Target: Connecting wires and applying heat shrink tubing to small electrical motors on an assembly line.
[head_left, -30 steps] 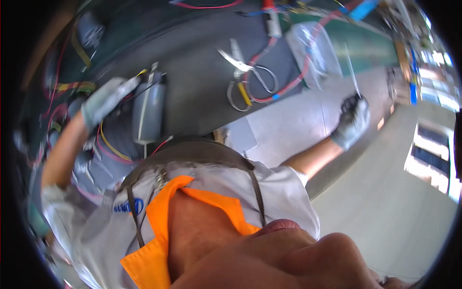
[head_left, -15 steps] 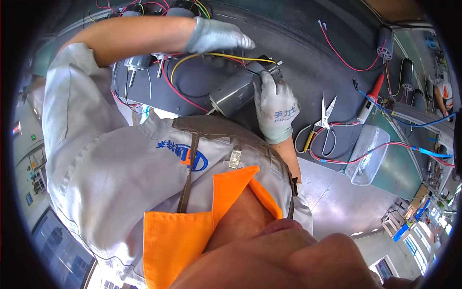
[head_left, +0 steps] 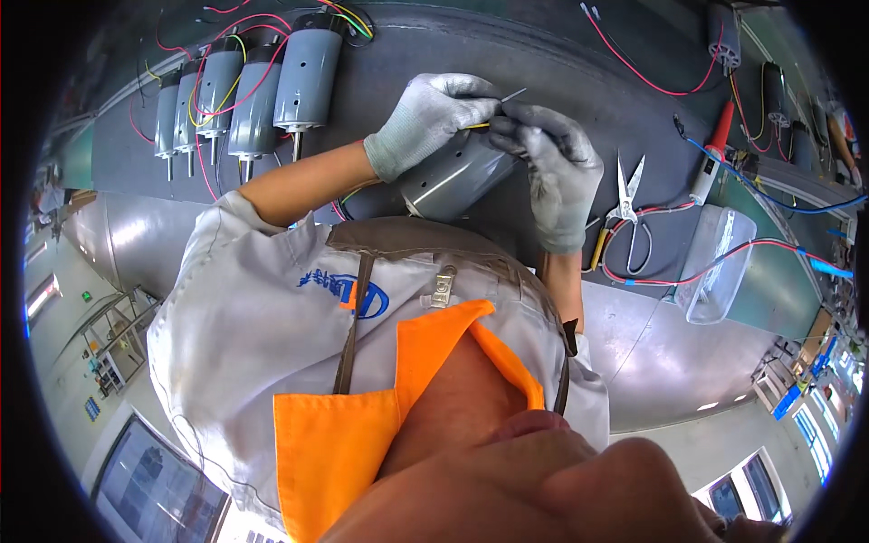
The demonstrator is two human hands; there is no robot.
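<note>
Motor (head_left: 453, 176) wire pinched between both gloved hands

Left hand (head_left: 425, 118) and right hand (head_left: 557, 167) each grip the wire's (head_left: 507, 98) tip above the grey cylinder (tilted on the bench (head_left: 543, 54)).

On your work jacket, a blue emblem (head_left: 348, 294) sits on the pale grey chest panel, just above the orange collar flap; it combines a rounded oval figure with a short row of blue characters to its left. A small grey metal tag (head_left: 442, 288) hangs from the strap right beside the emblem.

At the lower left edge of your view, a small blue square sign (head_left: 93, 409) sits on the pale wall near a metal rack. Another small green sign (head_left: 87, 295) sits higher on the same wall.

On the worktop at your right, a clear plastic container (head_left: 715, 267) stands unlabelled.
</note>
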